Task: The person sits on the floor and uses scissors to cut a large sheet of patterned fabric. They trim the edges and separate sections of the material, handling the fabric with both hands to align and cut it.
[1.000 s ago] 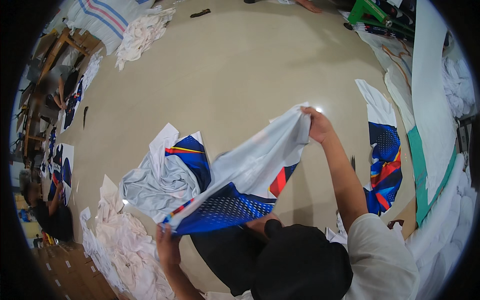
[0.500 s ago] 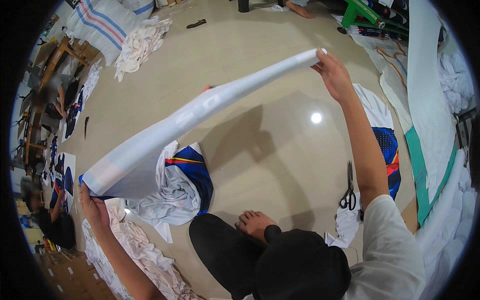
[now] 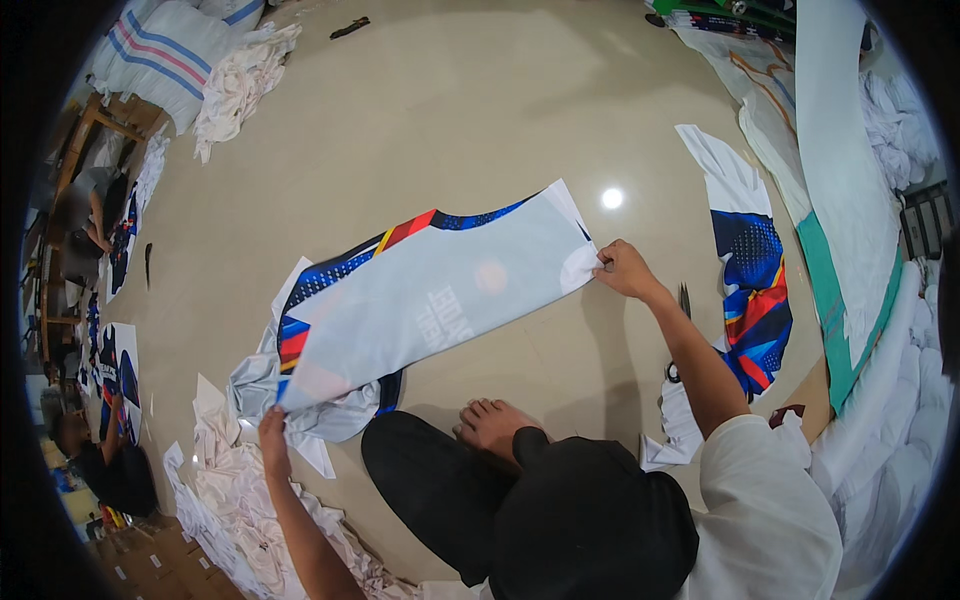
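Note:
A folded printed fabric panel point(image 3: 400, 300) stretches between my hands, its pale underside up, with blue, red and yellow print along the far edge. My left hand point(image 3: 274, 440) is closed on its near left corner. At the opposite end, my right hand point(image 3: 622, 270) pinches the right corner. Crumpled pale cloth with dark blue print point(image 3: 340, 415) lies on the floor under the panel's left end. A pair of scissors point(image 3: 684, 305) rests near my right forearm, partly hidden by it.
Another printed fabric piece point(image 3: 755, 290) lies right of my right arm, beside a white and green sheet point(image 3: 825, 290). Cream scraps point(image 3: 250, 490) are heaped at lower left. Two other people sit at far left. A stuffed striped sack point(image 3: 150, 60) stands at upper left.
The panel has come down from a raised, taut stretch to near the floor, and its printed far edge now shows. Both hands have lowered; the right moved nearer to me.

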`<state>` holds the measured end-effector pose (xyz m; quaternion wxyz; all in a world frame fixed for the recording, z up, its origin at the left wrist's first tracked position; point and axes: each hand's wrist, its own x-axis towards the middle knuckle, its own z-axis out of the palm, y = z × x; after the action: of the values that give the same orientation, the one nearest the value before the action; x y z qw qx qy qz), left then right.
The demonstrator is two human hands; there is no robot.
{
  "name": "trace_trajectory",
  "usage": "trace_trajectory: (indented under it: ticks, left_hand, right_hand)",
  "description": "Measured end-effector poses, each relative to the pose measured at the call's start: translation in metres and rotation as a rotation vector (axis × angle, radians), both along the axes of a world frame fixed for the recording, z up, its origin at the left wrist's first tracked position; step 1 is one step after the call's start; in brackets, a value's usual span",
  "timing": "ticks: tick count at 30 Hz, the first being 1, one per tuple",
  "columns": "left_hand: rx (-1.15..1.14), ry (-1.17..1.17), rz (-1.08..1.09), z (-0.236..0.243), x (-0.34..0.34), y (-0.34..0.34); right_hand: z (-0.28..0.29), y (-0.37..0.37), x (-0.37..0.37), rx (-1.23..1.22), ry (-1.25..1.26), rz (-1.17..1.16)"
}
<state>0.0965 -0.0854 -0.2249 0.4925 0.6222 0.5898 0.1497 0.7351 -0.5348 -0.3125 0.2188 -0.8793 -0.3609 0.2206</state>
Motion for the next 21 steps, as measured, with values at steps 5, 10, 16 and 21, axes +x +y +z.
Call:
trace_trajectory:
  ticks: [5, 10, 16, 21]
  left_hand:
    - [-0.067, 0.093, 0.036, -0.007, -0.002, -0.029]
    - [0.335, 0.268, -0.109, -0.038, 0.014, -0.028]
    - [0.570, 0.294, 0.011, -0.021, -0.002, -0.040]
    - [0.440, 0.616, -0.099, -0.020, -0.033, -0.051]
  right_hand:
    - [0.028, 0.046, -0.062, -0.044, -0.151, -0.337]
    - [0.014, 0.040, -0.061, 0.092, -0.280, -0.425]
    - [0.018, 0.003, -0.075, 0.211, -0.188, -0.491]
    - [0.017, -0.036, -0.110, 0.061, -0.149, -0.375]
